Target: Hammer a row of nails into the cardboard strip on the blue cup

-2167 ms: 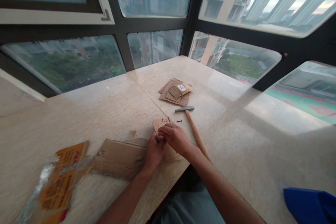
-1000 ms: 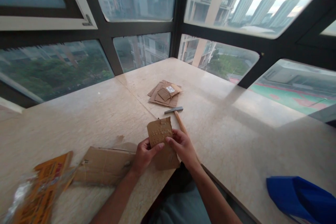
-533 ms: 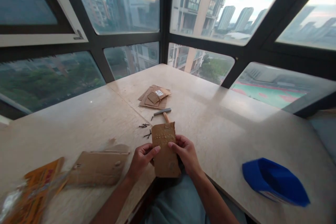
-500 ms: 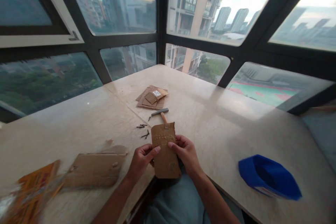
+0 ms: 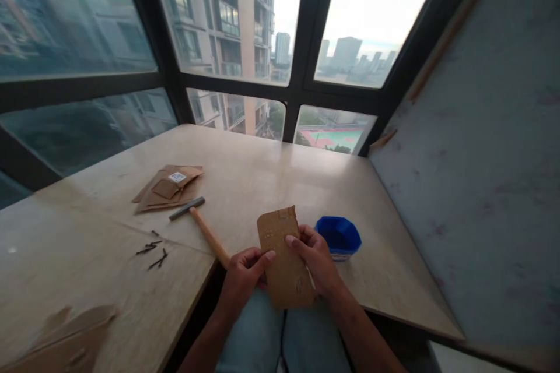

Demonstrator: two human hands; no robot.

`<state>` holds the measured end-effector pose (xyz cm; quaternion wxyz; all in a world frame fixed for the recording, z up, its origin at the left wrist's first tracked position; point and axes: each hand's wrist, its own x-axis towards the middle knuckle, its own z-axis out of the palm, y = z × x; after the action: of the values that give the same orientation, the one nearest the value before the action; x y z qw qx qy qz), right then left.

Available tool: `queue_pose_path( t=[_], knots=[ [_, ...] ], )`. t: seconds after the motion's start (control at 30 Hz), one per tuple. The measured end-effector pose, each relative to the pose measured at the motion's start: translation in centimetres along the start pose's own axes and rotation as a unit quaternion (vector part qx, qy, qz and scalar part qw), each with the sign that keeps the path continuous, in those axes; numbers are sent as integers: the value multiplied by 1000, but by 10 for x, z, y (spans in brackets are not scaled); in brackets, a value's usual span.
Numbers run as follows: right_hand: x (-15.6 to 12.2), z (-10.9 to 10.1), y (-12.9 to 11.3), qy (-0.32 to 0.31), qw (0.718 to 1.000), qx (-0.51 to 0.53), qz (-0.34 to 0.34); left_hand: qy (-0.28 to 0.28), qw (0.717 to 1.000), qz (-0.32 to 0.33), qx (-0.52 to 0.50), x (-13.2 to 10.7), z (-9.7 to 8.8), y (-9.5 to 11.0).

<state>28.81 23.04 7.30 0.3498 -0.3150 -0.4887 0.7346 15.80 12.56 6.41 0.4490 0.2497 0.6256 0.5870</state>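
Already, the card [image 5: 284, 268] bears small bumps [image 5: 269, 234] near its top; lower down only a rough mark [image 5: 299, 286] shows. Its far face is hidden, so how much is left cannot be judged. The left hand [image 5: 242, 275] and right hand [image 5: 318, 257] pinch its side edges, thumbs on the near face, holding it up by the table [image 5: 245, 178]. Nails [image 5: 150, 246] lie loose; the hammer [image 5: 209, 235] rests nearby, its handle reaching behind the left hand. The right hand partly covers a blue tub [image 5: 352, 243]; a cardboard pile [image 5: 168, 189] lies just beyond the hammer.
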Motion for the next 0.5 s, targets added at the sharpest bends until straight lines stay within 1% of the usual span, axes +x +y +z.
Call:
queue_pose_path(
  t=[0.13, 0.23, 0.33, 0.5],
  knots=[
    [-7, -26, -14, 32, 999, -27, -4, -54, 998, 4, 16, 6, 31, -2],
    [-7, -42, -22, 50, 998, -43, -9, -73, 997, 3, 14, 8, 48, -1],
    [-6, -58, -25, 51, 998, -40, -4, -74, 997, -1, 13, 12, 60, -1],
    [-4, -82, -30, 47, 999, -20, 1, -73, 997, -8, 19, 21, 74, -3]
  ],
)
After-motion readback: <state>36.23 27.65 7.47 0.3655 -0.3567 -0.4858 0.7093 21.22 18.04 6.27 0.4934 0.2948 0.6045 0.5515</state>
